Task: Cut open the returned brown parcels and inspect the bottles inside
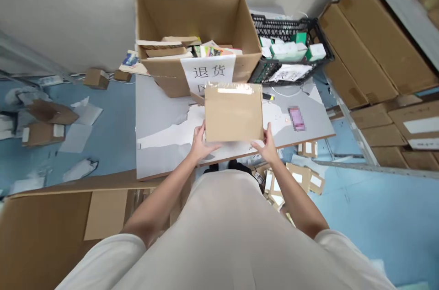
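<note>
While gripped, parcel overhangs table edge

Blue floor, white wall, grey table w/ clutter.

The small box I hold covers the lower half of the white label on the big carton, and also my fingertips behind it. A pink object on the table is blurred beyond telling. The stacked cartons are cut by the right edge.
</note>
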A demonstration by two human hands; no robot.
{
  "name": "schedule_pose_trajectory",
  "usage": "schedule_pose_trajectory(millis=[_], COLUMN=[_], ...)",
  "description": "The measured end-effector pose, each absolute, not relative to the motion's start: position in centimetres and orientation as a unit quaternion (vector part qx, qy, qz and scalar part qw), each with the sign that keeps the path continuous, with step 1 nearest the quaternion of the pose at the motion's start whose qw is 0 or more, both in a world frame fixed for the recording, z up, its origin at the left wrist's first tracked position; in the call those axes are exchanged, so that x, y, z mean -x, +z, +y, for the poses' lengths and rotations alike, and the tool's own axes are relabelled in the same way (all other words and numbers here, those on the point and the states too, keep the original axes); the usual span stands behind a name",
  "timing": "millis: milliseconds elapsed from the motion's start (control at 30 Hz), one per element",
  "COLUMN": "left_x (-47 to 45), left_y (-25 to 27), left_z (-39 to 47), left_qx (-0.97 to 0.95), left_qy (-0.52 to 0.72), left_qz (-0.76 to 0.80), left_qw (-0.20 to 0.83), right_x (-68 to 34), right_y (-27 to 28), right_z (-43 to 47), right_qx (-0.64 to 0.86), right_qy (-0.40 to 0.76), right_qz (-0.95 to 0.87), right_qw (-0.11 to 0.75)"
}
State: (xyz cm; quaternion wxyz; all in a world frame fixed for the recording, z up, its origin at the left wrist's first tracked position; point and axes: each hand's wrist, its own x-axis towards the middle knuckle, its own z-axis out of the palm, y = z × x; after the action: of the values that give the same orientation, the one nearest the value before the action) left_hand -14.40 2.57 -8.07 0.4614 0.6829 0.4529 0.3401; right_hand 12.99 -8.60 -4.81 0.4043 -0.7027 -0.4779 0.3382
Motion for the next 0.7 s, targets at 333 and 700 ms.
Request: schedule_pose_trajectory(millis=[333, 700], left_x=[-2.7, -12.3], left_y=[-2.4, -3.8], left_z=[-4.8, -13.7], left_qx=[-0.784, -0.833], left_qy=[0.285, 0.177], left_qz=[0.319, 0.194], left_qw=[0.45, 0.487], right_x=[-17.4, -21.4], right_y=[0.8, 0.3], right_z=[-24.1, -36.3], right_qx=[0.892, 0.97], right_qy=[-0.057, -0.062], right_qz=[-0.378, -0.221], right_qw=[0.243, 0.077])
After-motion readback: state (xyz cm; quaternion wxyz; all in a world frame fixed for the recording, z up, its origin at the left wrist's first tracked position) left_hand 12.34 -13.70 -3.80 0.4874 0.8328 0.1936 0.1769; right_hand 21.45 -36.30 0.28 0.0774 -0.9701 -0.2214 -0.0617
